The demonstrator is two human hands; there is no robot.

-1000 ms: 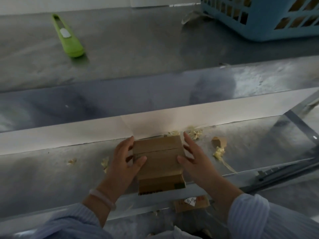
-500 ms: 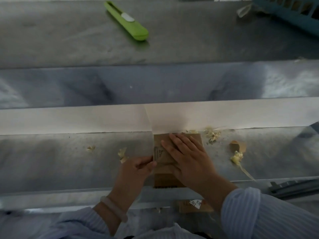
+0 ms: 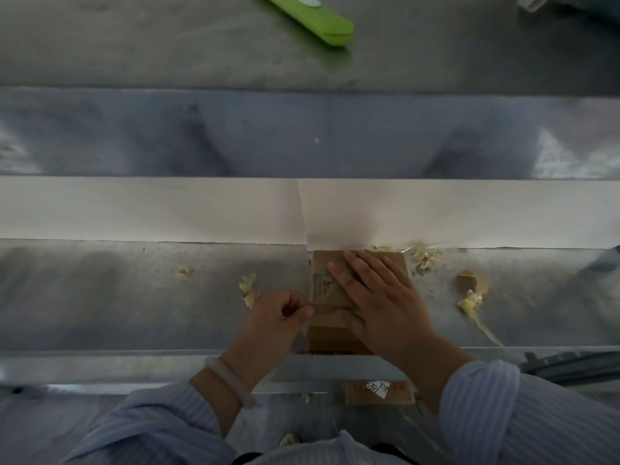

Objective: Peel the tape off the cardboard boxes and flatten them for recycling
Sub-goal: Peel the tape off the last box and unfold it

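Observation:
A small brown cardboard box (image 3: 323, 286) lies on the metal work surface (image 3: 134, 297), close to the white back strip. My right hand (image 3: 379, 297) lies flat on top of it with fingers spread, pressing it down. My left hand (image 3: 278, 313) is at the box's left edge, thumb and forefinger pinched together on what looks like a thin strip of tape (image 3: 318, 308) running across the box. Most of the box's right half is hidden under my right hand.
Crumpled bits of peeled tape (image 3: 469, 302) and scraps (image 3: 248, 290) lie around the box. A green utility knife (image 3: 312, 18) rests on the upper shelf. Another cardboard piece with a white label (image 3: 377, 392) sits below the front edge.
My right hand moved from the box's right side onto its top and pressed flat. My left hand shifted to the left edge and pinched. The view tilted down.

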